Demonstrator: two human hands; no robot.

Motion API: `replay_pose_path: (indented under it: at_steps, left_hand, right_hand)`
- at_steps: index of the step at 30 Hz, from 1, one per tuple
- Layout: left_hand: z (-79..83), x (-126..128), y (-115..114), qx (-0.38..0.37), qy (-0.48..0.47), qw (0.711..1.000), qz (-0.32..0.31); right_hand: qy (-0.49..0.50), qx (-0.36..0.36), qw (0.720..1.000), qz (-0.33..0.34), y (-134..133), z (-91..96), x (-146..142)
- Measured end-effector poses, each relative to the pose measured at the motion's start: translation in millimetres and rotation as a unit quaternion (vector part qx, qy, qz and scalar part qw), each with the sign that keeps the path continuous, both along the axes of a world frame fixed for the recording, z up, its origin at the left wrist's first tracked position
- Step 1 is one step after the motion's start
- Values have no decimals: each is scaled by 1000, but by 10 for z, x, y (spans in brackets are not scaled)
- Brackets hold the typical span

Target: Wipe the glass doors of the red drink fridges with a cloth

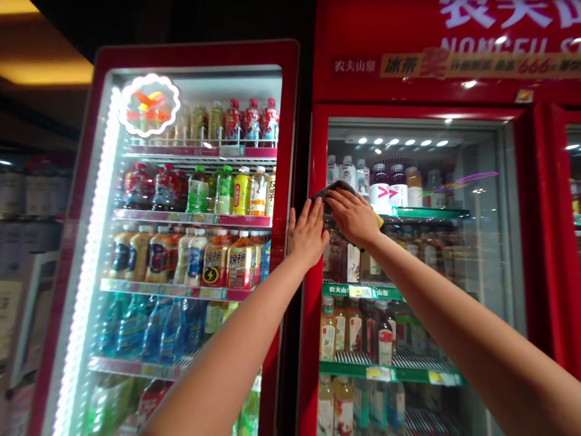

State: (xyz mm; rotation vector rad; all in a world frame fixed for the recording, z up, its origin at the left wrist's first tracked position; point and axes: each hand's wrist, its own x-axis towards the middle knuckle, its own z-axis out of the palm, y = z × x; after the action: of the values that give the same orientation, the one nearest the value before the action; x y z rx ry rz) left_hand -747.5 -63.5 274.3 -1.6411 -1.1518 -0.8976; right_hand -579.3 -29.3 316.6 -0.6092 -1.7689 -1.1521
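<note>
At 3 o'clock we have a tall red drinks cooler, its glass door framed in red. At 9 o'clock stands a second cooler, also red-framed, with a bright light strip along its own 9 o'clock side. Our right forearm comes in from 4 o'clock, our left forearm from 7 o'clock. A gold banner with dark lettering runs across the red header at 2 o'clock, and blue bottles line a shelf at 8 o'clock. A round lit sign glows at 10 o'clock.

Of our hands, the right hand lies on a dark cloth with its fingers outstretched; whether they also grip the fabric, we cannot tell. The left hand, near the middle toward 4 o'clock, is unclenched and grasps nothing we can see, its fingers straight and slightly parted over the door's edge. The cloth sits at 2 o'clock, against the door near its 9 o'clock edge, mostly covered by our right hand. Just past it, toward 3 o'clock, stand purple-drink bottles with white labels.
</note>
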Motion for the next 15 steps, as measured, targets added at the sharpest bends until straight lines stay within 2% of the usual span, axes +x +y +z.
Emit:
replay_pose_path:
  at_steps: [2,4,12,14,15]
  left_hand:
    - [-82,-10,-3,-3,-1,1000,5]
    - [-271,-32,-19,-10,3,1000,6]
    - [-1436,-176,-181,-26,60,998,4]
    - [-1571,-205,-198,-26,79,997,3]
    - [-1569,-206,-195,-27,85,996,3]
  right_hand:
    - [-10,-3,1000,1,-12,-66,-2]
    - [-26,-7,1000,4,-23,-232,11]
    - [-121,-19,992,17,-58,-1283,126]
    - [-137,-22,990,17,-70,-1408,137]
    - [-136,-23,990,16,-75,-1409,138]
